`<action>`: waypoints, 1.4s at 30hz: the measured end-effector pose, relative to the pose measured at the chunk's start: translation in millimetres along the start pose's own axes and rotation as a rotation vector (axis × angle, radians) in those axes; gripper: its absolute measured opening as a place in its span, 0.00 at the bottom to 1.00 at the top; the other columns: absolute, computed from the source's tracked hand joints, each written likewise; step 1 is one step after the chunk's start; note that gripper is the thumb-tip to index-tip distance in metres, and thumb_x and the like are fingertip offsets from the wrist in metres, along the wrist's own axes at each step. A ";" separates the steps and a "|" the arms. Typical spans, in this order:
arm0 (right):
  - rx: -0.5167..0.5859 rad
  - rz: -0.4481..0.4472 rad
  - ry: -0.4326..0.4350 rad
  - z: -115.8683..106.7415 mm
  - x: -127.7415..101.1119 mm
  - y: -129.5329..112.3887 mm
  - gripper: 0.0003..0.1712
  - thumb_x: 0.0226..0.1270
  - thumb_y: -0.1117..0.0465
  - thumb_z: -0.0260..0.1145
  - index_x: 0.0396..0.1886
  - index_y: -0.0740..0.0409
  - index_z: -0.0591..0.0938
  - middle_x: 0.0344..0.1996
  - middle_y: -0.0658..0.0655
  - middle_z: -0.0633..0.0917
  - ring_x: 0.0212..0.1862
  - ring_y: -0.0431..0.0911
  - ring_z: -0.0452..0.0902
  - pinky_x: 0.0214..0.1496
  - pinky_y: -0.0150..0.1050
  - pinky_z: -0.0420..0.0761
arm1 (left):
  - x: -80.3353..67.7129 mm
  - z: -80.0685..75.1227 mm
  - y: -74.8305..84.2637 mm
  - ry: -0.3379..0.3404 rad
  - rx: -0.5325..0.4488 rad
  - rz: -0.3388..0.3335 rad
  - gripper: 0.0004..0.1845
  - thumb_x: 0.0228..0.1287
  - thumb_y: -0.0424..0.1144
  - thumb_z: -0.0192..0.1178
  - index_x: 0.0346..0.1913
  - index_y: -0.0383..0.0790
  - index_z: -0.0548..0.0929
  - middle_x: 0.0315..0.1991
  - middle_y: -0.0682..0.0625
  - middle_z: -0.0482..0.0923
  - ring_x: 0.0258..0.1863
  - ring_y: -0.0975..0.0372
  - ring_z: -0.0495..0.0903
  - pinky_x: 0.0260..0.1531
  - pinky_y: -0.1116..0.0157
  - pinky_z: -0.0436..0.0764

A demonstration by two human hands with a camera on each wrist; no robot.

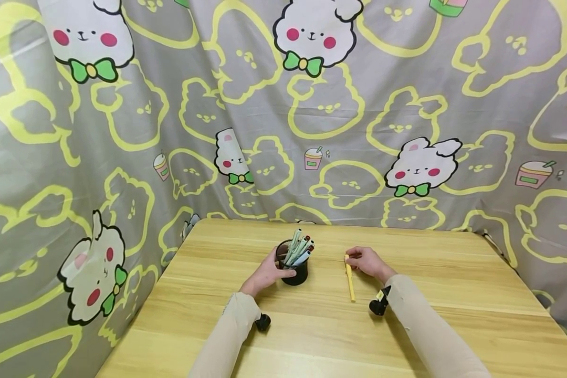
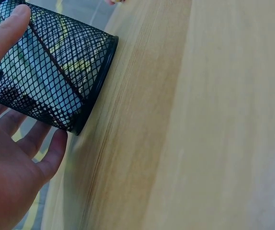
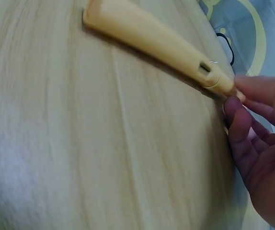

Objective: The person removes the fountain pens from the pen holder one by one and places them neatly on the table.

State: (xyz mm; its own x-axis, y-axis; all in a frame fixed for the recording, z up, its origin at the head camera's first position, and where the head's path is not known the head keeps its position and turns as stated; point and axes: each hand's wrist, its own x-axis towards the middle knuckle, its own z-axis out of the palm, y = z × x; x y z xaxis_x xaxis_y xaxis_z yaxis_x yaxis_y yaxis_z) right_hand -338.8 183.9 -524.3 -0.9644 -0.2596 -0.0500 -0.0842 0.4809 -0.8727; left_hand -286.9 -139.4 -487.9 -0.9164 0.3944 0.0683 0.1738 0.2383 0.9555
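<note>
My left hand (image 1: 269, 272) grips a black mesh pen holder (image 1: 295, 275), its thumb near the rim and the other fingers along the far side. Several pens (image 1: 298, 249) with pale green and bluish barrels stick up out of it. To the right, my right hand (image 1: 366, 261) pinches the far, narrow end of a slim yellow stick-like object (image 1: 351, 286) between thumb and fingertips. In the right wrist view this yellow object (image 3: 152, 36) looks smooth and tapered, with a small dark slot near the pinched end. Its wider end lies close to the wood surface.
Both hands work over a light wood-grain table (image 1: 312, 336). A grey curtain (image 1: 274, 105) with yellow outlines and white cartoon animals hangs behind it and along the left. Small black devices are worn at the left wrist (image 1: 263, 322) and right wrist (image 1: 379, 304).
</note>
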 end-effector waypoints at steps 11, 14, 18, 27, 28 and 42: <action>0.004 -0.007 0.004 -1.9 -4.2 -0.1 0.18 0.64 0.67 0.63 0.51 0.76 0.76 0.36 0.61 0.82 0.32 0.46 0.78 0.32 0.39 0.79 | -0.2 1.2 -0.6 -0.009 -0.014 0.007 0.40 0.54 0.29 0.68 0.69 0.34 0.59 0.64 0.37 0.63 0.61 0.46 0.66 0.58 0.50 0.66; 0.013 -0.006 0.000 -2.2 -6.6 -2.5 0.18 0.65 0.67 0.62 0.51 0.76 0.76 0.32 0.59 0.83 0.31 0.46 0.78 0.32 0.39 0.78 | 0.1 0.0 0.1 -0.009 -0.024 0.006 0.39 0.55 0.29 0.67 0.69 0.34 0.59 0.64 0.37 0.63 0.59 0.46 0.67 0.57 0.51 0.67; -0.006 -0.002 -0.023 -2.7 -11.2 -6.6 0.20 0.66 0.65 0.62 0.52 0.76 0.75 0.32 0.58 0.82 0.30 0.46 0.78 0.31 0.40 0.79 | 0.4 -1.9 1.4 -0.012 -0.019 0.015 0.39 0.56 0.29 0.67 0.68 0.34 0.59 0.63 0.37 0.64 0.59 0.46 0.67 0.56 0.51 0.68; 0.056 0.025 -0.062 0.9 -17.8 -11.4 0.20 0.65 0.67 0.62 0.53 0.75 0.73 0.35 0.61 0.79 0.26 0.47 0.78 0.27 0.41 0.81 | -2.4 -2.8 3.5 -0.003 0.004 0.009 0.39 0.56 0.31 0.67 0.69 0.34 0.59 0.63 0.37 0.64 0.59 0.47 0.67 0.57 0.51 0.67; 0.075 0.028 -0.065 1.6 -18.2 -11.0 0.20 0.65 0.68 0.62 0.53 0.76 0.73 0.35 0.61 0.79 0.26 0.47 0.78 0.26 0.42 0.81 | -2.7 -2.6 3.9 -0.003 0.004 0.004 0.39 0.56 0.32 0.67 0.69 0.35 0.59 0.63 0.37 0.64 0.59 0.47 0.67 0.56 0.51 0.67; -0.069 -0.058 0.043 1.2 -20.5 -27.4 0.19 0.63 0.67 0.61 0.51 0.74 0.74 0.34 0.60 0.77 0.26 0.47 0.77 0.26 0.37 0.79 | 9.6 0.7 -21.9 0.018 0.025 0.003 0.42 0.54 0.34 0.70 0.69 0.38 0.59 0.64 0.39 0.64 0.61 0.48 0.65 0.58 0.49 0.64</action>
State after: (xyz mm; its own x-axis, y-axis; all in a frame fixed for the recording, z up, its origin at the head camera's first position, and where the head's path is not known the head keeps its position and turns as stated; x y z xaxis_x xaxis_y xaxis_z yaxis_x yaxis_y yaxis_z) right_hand -316.4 175.1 -500.0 -0.9671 -0.2533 0.0222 -0.1563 0.5232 -0.8377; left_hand -299.3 -140.2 -508.4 -0.9221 0.3792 0.0766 0.1854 0.2595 0.9478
